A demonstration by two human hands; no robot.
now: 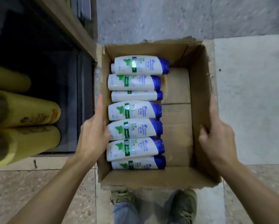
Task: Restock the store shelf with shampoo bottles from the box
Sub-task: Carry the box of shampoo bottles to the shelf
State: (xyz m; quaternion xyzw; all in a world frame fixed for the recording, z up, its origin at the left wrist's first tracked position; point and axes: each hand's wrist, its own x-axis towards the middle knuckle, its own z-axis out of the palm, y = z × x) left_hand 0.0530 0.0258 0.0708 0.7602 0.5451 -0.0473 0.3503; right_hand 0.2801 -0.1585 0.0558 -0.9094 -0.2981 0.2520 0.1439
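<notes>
An open cardboard box (200, 97) sits on the floor in front of my feet. Several white shampoo bottles (134, 110) with blue caps and green labels lie on their sides in a row along its left half. My left hand (93, 131) grips the box's left wall, thumb inside against a bottle. My right hand (216, 136) grips the right wall, thumb inside the box. The store shelf (67, 28) is at the left, with a dark lower level.
Yellow bottles (30, 113) lie on the lower shelf at far left. My two shoes (153, 201) stand just behind the box. Tiled floor surrounds the box, lighter on the right. The right half of the box bottom is bare cardboard.
</notes>
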